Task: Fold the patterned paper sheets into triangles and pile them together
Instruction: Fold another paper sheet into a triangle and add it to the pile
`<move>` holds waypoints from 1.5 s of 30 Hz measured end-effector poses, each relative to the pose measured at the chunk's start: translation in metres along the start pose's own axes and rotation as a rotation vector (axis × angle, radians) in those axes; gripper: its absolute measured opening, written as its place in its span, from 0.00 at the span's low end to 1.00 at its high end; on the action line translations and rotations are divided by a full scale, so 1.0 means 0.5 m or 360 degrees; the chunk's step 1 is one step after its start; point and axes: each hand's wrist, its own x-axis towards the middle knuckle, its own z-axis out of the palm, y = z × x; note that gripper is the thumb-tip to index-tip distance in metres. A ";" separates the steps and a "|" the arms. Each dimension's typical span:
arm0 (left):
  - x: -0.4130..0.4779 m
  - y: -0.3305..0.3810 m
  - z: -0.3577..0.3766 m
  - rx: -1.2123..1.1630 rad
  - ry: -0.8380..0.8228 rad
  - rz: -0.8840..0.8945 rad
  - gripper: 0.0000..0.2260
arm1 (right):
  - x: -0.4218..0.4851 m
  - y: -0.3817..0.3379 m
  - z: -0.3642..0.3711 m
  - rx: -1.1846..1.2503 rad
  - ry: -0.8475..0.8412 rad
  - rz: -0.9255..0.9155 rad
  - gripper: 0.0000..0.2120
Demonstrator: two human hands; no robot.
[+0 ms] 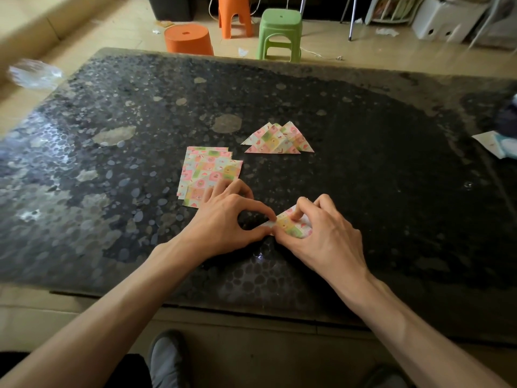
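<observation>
The sheet being folded [291, 226] lies near the front of the dark surface [391, 163], pinched by the left hand [223, 222] and right hand [324, 233]. Best to match the corners, then crease flat before adding it to the triangle pile [278, 140].

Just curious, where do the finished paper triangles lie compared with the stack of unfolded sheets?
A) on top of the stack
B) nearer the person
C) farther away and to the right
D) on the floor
C: the folded triangles lie on the table beyond and right of the flat sheets, apart from them; the left hand and right hand pinch a half-folded sheet nearer the person.
</observation>
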 end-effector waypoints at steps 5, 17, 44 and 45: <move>0.003 0.004 -0.001 0.0027 -0.0001 -0.0056 0.15 | 0.008 0.005 -0.002 0.0023 -0.0093 0.0096 0.28; 0.013 0.000 -0.026 0.0070 -0.0160 -0.0127 0.12 | 0.015 -0.004 -0.012 0.0071 -0.0212 0.0163 0.26; 0.011 0.016 -0.003 -0.0091 -0.0053 -0.0014 0.04 | 0.022 -0.009 -0.021 0.0119 -0.0300 0.0276 0.28; 0.012 0.018 -0.002 -0.0085 -0.0051 0.0012 0.03 | 0.024 -0.007 -0.022 0.0138 -0.0314 0.0281 0.26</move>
